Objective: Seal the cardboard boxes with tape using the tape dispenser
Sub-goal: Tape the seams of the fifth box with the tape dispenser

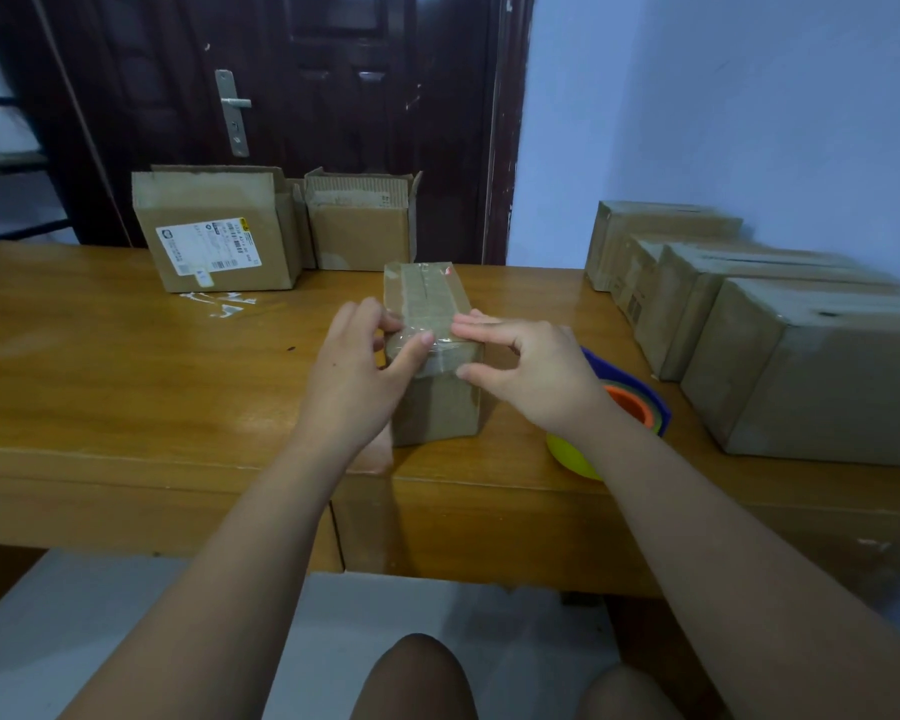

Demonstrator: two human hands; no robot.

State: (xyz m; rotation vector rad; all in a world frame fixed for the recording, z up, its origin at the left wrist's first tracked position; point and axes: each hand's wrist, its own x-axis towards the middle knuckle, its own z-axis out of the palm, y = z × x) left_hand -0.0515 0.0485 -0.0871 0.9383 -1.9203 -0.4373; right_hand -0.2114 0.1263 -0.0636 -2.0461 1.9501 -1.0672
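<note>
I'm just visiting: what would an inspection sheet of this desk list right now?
Surface: wooden table, glossy.
Job's things: small box taped along its top; tape dispenser beside it, partly behind the right arm; open boxes at back; closed boxes rowed on right.
Clutter: tape scraps by the open boxes.
Hands: left hand grips the small box's near end; right hand presses tape with straight fingers.
Cables: nothing seen.
Surroundings: dark door, blue wall.

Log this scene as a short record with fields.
box in work: narrow box, taped along its top, on the wooden table
left hand: grips the box's near left edge, thumb on the tape
right hand: fingers flat on the tape
tape dispenser: lies by the right wrist
open boxes: back left
closed boxes: row at right
</note>
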